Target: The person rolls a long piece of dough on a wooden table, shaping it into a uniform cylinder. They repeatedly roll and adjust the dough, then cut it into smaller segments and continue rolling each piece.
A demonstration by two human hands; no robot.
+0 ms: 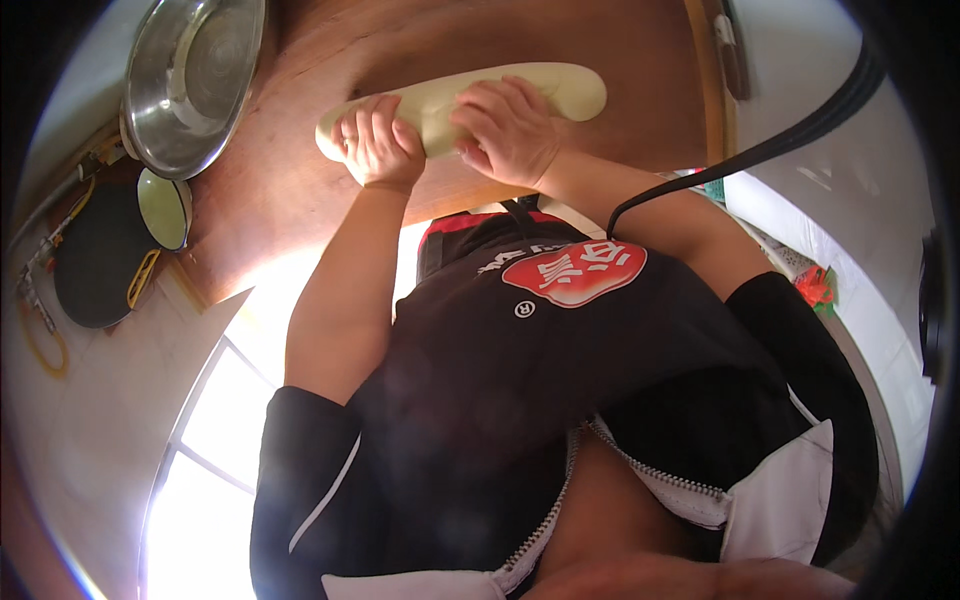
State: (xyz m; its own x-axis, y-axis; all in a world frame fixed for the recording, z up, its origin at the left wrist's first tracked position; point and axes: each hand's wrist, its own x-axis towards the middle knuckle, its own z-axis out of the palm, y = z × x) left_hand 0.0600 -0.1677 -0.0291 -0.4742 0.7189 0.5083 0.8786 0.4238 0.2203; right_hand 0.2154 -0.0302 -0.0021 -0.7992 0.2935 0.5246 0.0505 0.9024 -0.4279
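Observation:
A thick, pale log of dough [439, 112] lies crosswise on the brown wooden work surface [637, 37]. My left hand [381, 141] grips it near its left end, fingers curled over the top and thumb on the near right side. Right of the log's middle, my right hand [510, 129] clasps it with bent fingers, the thumb low on the near side. Between the two hands a stretch of dough is bare, and its rounded right end extends past my right hand. The underside of the log is hidden.
At the upper left stands a stainless steel basin [217, 64]. Below it are an enamel bowl [162, 208] with a dark rim and a dark round object [105, 259]. A black cable or strap [757, 154] crosses above my right forearm. The wooden edge [709, 82] bounds the right side.

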